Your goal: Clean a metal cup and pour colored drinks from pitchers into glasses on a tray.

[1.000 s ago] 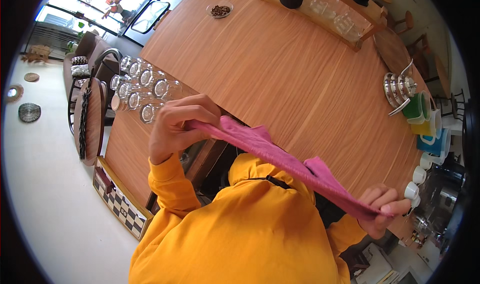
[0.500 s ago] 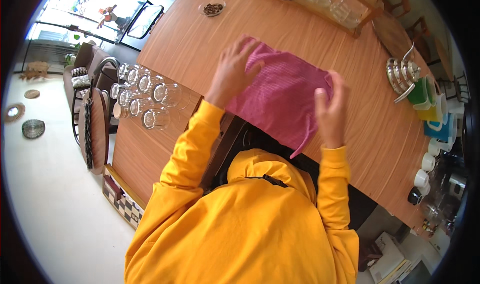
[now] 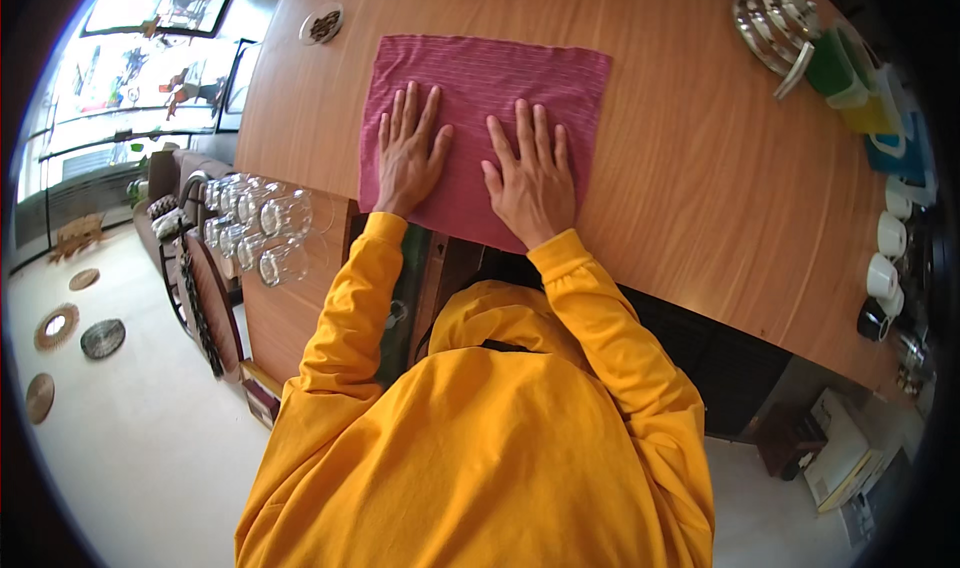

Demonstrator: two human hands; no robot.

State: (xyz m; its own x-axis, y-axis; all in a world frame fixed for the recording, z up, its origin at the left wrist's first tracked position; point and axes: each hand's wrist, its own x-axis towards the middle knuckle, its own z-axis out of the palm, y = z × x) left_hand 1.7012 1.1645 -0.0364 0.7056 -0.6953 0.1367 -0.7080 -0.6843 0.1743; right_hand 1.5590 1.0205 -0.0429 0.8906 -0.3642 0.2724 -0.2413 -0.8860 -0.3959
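A magenta cloth (image 3: pixel 490 68) lies spread nearly flat on the wooden table (image 3: pixel 690 178), its near edge at the table's front edge. My left hand (image 3: pixel 408 158) presses flat on the cloth's left half, fingers stretched toward the far side. On the right half rests my right hand (image 3: pixel 535 173), palm down with its fingers spread. Neither hand grips anything. Some soft creases run across the cloth between and around the hands.
Several upright glass mugs (image 3: pixel 285 213) stand on the left. A small dish of dark bits (image 3: pixel 322 25) sits at the far left. Along the right are a silver coiled metal piece (image 3: pixel 775 30), a green plastic container (image 3: pixel 835 73) and several white cups (image 3: pixel 890 235).
The cloth, crumpled and slanted before with a corner hanging toward me, is now spread flat and squarer. Both hands have come down from its sides onto it. The head view has shifted.
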